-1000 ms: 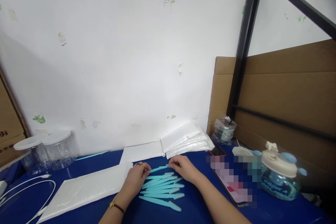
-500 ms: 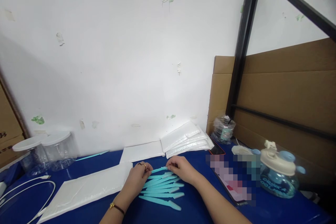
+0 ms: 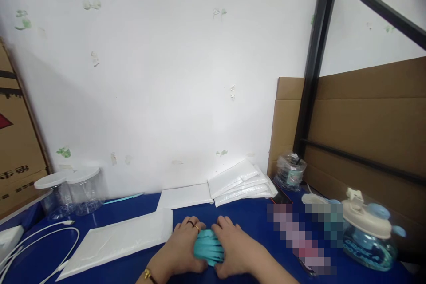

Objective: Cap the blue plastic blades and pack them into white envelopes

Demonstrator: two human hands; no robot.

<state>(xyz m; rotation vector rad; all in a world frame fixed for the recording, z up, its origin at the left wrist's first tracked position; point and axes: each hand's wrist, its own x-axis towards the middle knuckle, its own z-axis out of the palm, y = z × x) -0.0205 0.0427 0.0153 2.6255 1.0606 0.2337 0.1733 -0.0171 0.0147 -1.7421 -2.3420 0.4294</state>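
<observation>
Several thin turquoise pieces (image 3: 208, 246) lie bunched together on the blue table surface (image 3: 133, 264). Around their left side curls my left hand (image 3: 183, 245), wearing a ring, fingers at the far end and thumb at the near end. My right hand (image 3: 234, 245) is wrapped round their right side in the same way. The two hands face each other and cover both ends of the bunch. Left of my hands, a long white padded envelope (image 3: 120, 239) lies flat.
White envelopes (image 3: 239, 182) are stacked by the wall. Clear jars (image 3: 84, 191), a thin turquoise piece (image 3: 123, 199) and a white cable (image 3: 75, 235) are at left. A wrapped container (image 3: 290, 173), a blurred phone-like item (image 3: 299, 239) and a water bottle (image 3: 368, 230) stand or lie at right.
The fanned-out turquoise pieces are now gathered into a compact bunch. Both hands have gone from pinching at the far end to clasping the sides. The camera view has shifted slightly.
</observation>
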